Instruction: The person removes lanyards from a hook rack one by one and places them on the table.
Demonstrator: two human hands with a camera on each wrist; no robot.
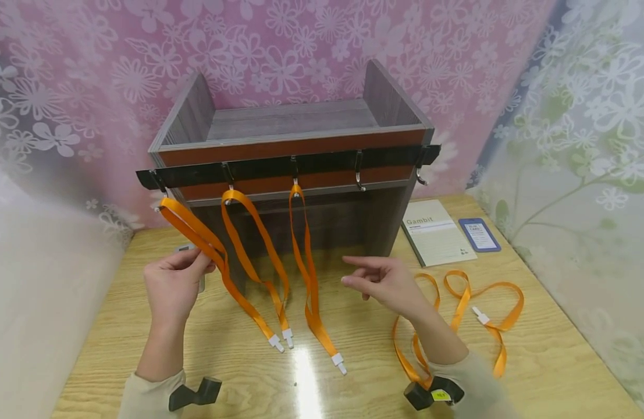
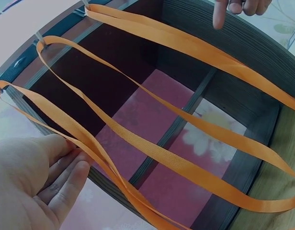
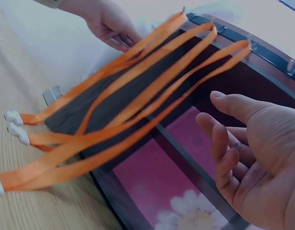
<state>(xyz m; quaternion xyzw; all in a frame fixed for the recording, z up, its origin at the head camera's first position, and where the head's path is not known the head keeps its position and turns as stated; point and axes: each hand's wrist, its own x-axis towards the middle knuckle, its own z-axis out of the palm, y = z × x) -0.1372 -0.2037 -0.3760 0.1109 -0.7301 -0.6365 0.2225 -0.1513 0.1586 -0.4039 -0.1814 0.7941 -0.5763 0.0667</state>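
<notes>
Three orange lanyards with white clips hang from hooks on a black rail. My left hand (image 1: 172,285) pinches the edge of the leftmost lanyard (image 1: 240,297) below its hook; the fingertips are partly hidden behind the strap in the head view. The middle lanyard (image 1: 259,230) and the third lanyard (image 1: 312,291) hang to the right of it. My right hand (image 1: 390,285) is in the air right of the third lanyard, fingers loosely bent, holding nothing. In the right wrist view its palm (image 3: 267,158) shows beside the shelf opening.
The hook rail (image 1: 322,164) runs along the front of a grey wooden shelf (image 1: 295,119); its two right hooks are bare. More orange lanyard straps (image 1: 460,305) lie on the table (image 1: 557,355) at right. Behind them are a notebook (image 1: 439,233) and a blue card holder (image 1: 480,235).
</notes>
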